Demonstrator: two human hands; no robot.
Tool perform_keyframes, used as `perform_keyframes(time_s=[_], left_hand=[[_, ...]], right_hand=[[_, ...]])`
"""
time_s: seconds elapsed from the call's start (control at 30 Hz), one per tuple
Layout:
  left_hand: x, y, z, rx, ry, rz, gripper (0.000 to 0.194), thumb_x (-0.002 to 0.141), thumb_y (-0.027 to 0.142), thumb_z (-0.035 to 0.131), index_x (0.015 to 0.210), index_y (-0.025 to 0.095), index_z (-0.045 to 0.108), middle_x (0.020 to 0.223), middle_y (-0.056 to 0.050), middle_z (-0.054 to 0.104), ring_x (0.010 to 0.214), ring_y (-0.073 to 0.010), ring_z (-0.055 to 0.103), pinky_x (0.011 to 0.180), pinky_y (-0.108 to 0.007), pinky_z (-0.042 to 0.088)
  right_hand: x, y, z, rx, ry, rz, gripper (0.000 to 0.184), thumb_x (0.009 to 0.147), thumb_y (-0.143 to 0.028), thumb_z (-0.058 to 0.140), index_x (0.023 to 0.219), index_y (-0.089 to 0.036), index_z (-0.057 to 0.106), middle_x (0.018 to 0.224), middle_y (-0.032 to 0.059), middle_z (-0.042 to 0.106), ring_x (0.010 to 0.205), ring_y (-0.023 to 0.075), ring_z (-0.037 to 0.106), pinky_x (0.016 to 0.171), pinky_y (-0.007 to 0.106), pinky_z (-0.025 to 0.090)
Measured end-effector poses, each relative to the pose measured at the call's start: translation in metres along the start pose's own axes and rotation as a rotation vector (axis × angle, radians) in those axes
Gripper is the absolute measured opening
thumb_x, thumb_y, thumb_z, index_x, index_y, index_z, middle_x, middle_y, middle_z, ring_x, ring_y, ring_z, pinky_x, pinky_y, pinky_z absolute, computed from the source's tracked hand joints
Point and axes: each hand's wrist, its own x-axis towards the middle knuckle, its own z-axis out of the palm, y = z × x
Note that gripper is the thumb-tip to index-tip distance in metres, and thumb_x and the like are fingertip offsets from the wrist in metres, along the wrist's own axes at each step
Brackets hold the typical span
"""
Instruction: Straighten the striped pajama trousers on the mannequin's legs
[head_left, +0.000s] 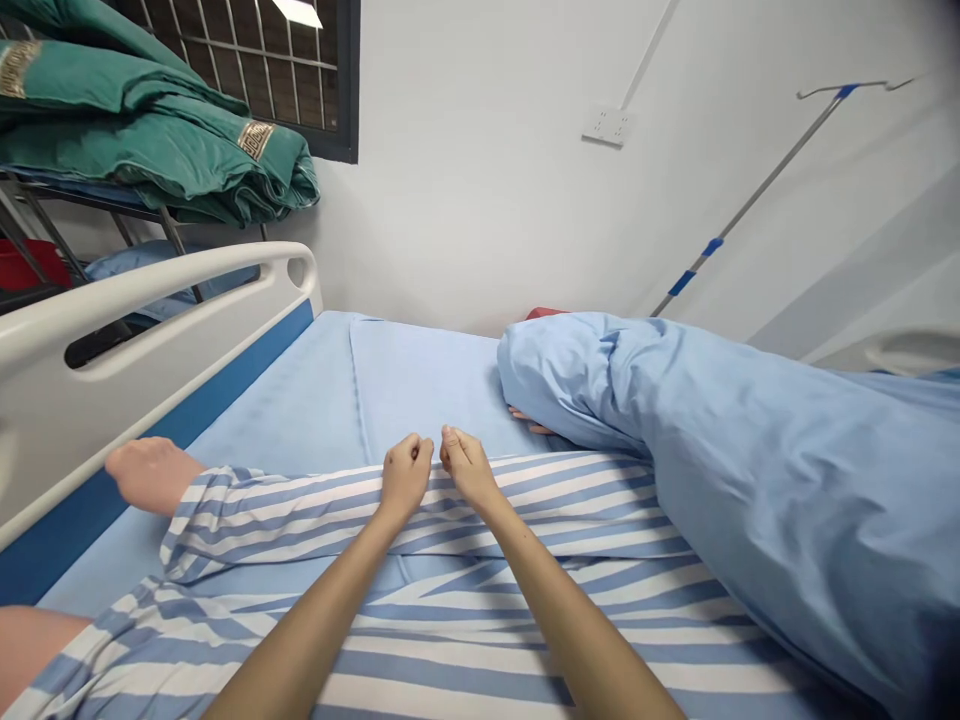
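Note:
My left hand is curled into a fist at the far edge of a leg in blue-and-white striped trousers. My right hand makes a fist just to its right, thumb on top, with a narrow gap between the two. Nothing shows inside either fist. Whether they touch the fabric is hard to tell. Below them lies the nearer striped leg, partly behind my forearms. At the left, a bare foot sticks out of the farther trouser leg.
A light blue quilt is folded back at the right, with fingertips of another hand showing under it. A bed end board stands at the left, green bedding beyond it. An IV pole leans at the back right.

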Motion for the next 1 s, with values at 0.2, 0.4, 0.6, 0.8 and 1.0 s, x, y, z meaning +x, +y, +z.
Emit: perform_keyframes(time_s=[0.2, 0.4, 0.6, 0.8, 1.0], left_hand=[[0.006, 0.008, 0.021, 0.076, -0.012, 0.025, 0.034, 0.082, 0.034, 0.036, 0.052, 0.019, 0.037, 0.047, 0.006, 0.037, 0.050, -0.0089, 0.035, 0.054, -0.023, 0.027], [0.013, 0.028, 0.058, -0.008, -0.032, 0.000, 0.033, 0.082, 0.034, 0.034, 0.053, 0.020, 0.039, 0.048, 0.004, 0.043, 0.051, -0.0089, 0.040, 0.054, -0.022, 0.030], [0.014, 0.019, 0.097, 0.211, -0.131, -0.008, 0.024, 0.078, 0.029, 0.039, 0.057, 0.020, 0.049, 0.058, -0.001, 0.056, 0.060, -0.0127, 0.048, 0.060, -0.025, 0.032], [0.014, 0.010, 0.060, 0.102, -0.201, -0.020, 0.025, 0.075, 0.030, 0.041, 0.053, 0.020, 0.046, 0.051, 0.003, 0.052, 0.055, -0.0105, 0.048, 0.057, -0.023, 0.033], [0.007, -0.015, -0.080, 0.179, -0.021, -0.051, 0.029, 0.077, 0.033, 0.039, 0.051, 0.019, 0.043, 0.047, 0.005, 0.044, 0.052, -0.0094, 0.044, 0.056, -0.021, 0.032]], right_hand=[[0.001, 0.003, -0.034, -0.029, -0.014, -0.016, 0.046, 0.087, -0.053, 0.031, 0.057, -0.019, 0.039, 0.048, -0.0041, 0.036, 0.046, 0.0094, 0.035, 0.047, 0.023, 0.030], [-0.006, 0.015, -0.059, -0.081, 0.101, 0.035, 0.044, 0.086, -0.051, 0.033, 0.057, -0.019, 0.037, 0.048, -0.0038, 0.037, 0.047, 0.0101, 0.035, 0.048, 0.024, 0.029], [-0.004, 0.025, -0.079, -0.451, 0.443, 0.090, 0.043, 0.087, -0.046, 0.028, 0.054, -0.020, 0.034, 0.048, -0.0019, 0.038, 0.049, 0.0119, 0.033, 0.051, 0.026, 0.024], [-0.001, 0.037, -0.083, -0.622, 0.400, 0.127, 0.043, 0.087, -0.045, 0.026, 0.054, -0.019, 0.039, 0.049, 0.0004, 0.044, 0.050, 0.0132, 0.036, 0.051, 0.026, 0.022], [0.003, 0.033, -0.081, -0.746, 0.343, 0.180, 0.045, 0.086, -0.044, 0.027, 0.055, -0.019, 0.048, 0.053, 0.0044, 0.051, 0.051, 0.0149, 0.040, 0.051, 0.027, 0.022]])
